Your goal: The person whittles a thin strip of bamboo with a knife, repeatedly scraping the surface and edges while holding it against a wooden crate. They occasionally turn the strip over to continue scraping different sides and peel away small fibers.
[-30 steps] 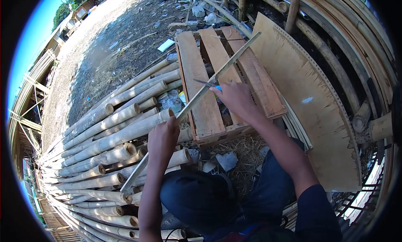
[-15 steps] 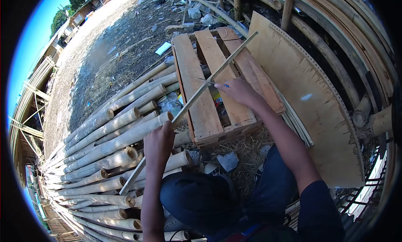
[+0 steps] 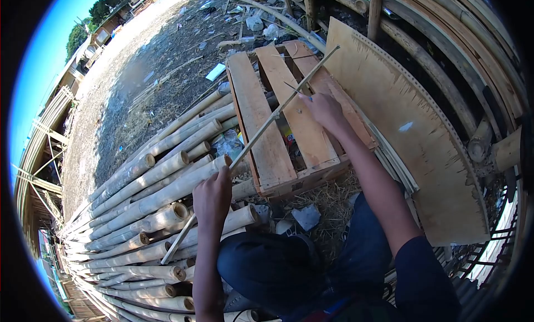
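1. Fingers (image 3: 317, 99) of the right hand (image 3: 325, 111) are curled shut around the handle of a knife (image 3: 293, 89). Its thin blade pokes out toward the far end of the wooden pallet (image 3: 261, 130) and meets the bamboo strip (image 3: 261, 130) where the strip crosses the pallet's middle slats.
2. Fingers (image 3: 222, 180) of the left hand (image 3: 213, 198) are wrapped tight around the same strip, just off the near corner of the pallet, with the thumb up along the strip.
3. Step in hand, as I judge it: shaving or trimming the strip, the left hand steadying it while the right works the blade along it.
4. Next move likely calls for a firm left grip and a shallow blade angle, so the edge follows the strip and does not bite across it.
5. Strip's long axis runs diagonally over the pallet: its far tip points up and away past the pallet's far right corner, toward the curved plywood sheet (image 3: 406, 127). Its near end points down past the left hand and over the stacked bamboo poles (image 3: 144, 194) lying left of the pallet.
6. Beyond the pallet's near edge lie dry straw and scraps, with the person's dark-clad knees closest to the camera.
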`<state>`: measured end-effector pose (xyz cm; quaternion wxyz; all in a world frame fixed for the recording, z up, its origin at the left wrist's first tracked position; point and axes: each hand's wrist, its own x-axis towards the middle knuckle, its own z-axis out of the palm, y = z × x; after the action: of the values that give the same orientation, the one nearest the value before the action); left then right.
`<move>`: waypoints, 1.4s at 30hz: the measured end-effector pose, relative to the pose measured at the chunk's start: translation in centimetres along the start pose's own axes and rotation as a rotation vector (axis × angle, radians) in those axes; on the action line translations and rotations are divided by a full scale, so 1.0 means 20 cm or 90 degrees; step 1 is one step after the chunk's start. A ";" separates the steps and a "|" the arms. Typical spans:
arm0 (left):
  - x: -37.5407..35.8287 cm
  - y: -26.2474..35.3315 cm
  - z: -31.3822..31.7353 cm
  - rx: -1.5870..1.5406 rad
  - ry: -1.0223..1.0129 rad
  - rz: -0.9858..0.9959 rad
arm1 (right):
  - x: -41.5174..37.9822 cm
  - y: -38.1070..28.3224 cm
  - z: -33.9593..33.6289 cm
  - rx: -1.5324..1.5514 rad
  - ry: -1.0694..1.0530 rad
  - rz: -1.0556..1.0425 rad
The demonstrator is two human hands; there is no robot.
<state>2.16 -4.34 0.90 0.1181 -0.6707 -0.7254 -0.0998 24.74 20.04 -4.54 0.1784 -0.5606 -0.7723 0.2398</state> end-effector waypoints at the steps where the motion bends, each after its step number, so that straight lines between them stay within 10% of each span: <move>1: 0.00 0.00 0.00 0.005 0.013 0.009 | 0.01 0.01 -0.01 -0.007 0.020 0.025; 17: -0.01 -0.02 0.01 0.020 0.050 0.002 | -0.11 -0.16 0.06 -0.044 -0.037 -0.158; 42: -0.12 -0.08 -0.01 -0.173 -0.070 -0.141 | 0.06 0.10 0.03 -0.105 0.071 -0.031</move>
<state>0.69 -6.89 0.42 -0.0249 -0.6008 -0.7801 -0.1726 25.66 21.60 -6.12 0.1798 -0.5670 -0.7917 0.1393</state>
